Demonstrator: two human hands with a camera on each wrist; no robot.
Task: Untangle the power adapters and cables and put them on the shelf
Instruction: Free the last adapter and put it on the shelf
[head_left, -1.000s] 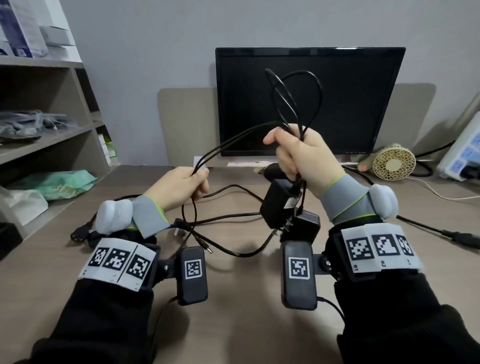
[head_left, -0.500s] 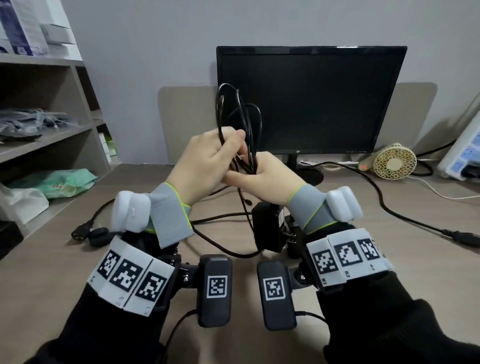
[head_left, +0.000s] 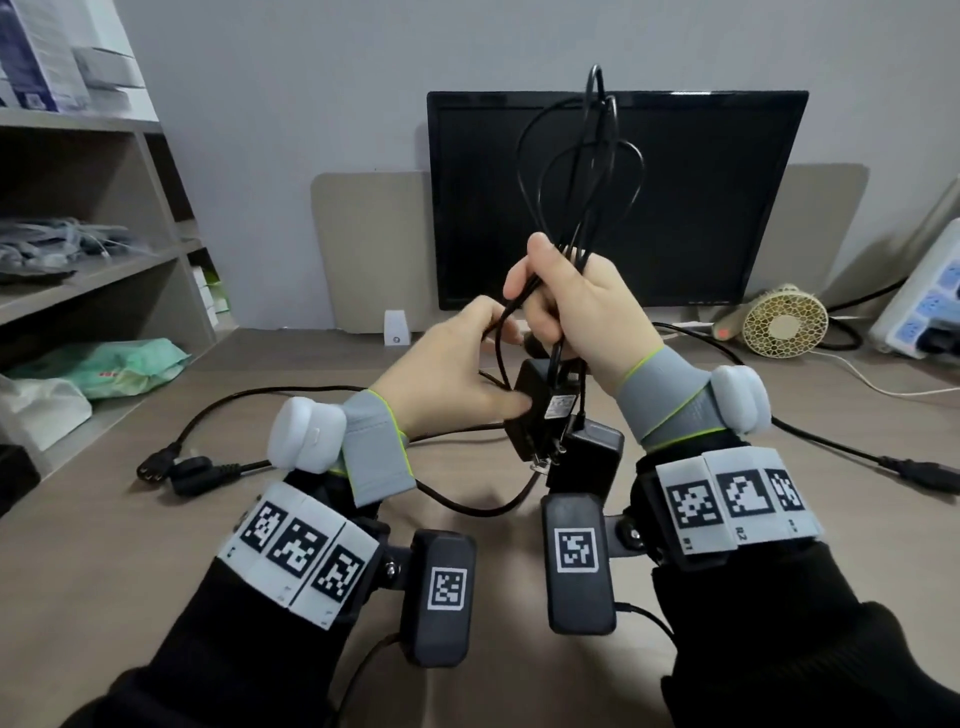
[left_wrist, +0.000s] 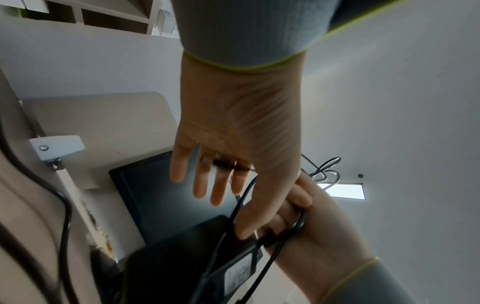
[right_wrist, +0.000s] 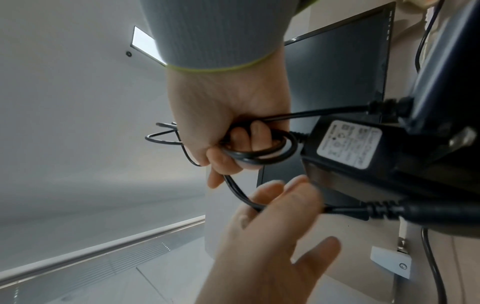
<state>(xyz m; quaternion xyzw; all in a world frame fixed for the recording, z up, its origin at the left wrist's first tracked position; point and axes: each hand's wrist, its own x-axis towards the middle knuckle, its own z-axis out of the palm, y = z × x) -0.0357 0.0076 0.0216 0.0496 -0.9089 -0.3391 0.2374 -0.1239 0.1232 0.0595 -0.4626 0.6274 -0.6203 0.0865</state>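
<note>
My right hand (head_left: 563, 306) grips a bundle of black cable loops (head_left: 587, 176) that stand up in front of the monitor. A black power adapter (head_left: 540, 410) with a white label hangs from the bundle just under that fist, with a second adapter (head_left: 589, 460) behind it. In the right wrist view the coiled cable (right_wrist: 259, 152) wraps round the curled fingers of my right hand (right_wrist: 228, 144). My left hand (head_left: 467, 374) reaches in from the left with straight fingers (left_wrist: 215, 185). Its thumb touches the labelled adapter (left_wrist: 207, 257), and one strand runs over its fingers.
A shelf unit (head_left: 88, 270) stands at the left with bags on it. Loose cable plugs (head_left: 171, 470) lie on the desk at the left, another cable (head_left: 914, 473) at the right. The monitor (head_left: 727, 202), a small fan (head_left: 784, 322) and a power strip (head_left: 924, 301) are behind.
The hands met at the bundle half a second ago, left hand gripping the loops. Now my right hand holds the bundle higher and my left hand has dropped to the adapter, fingers straightened.
</note>
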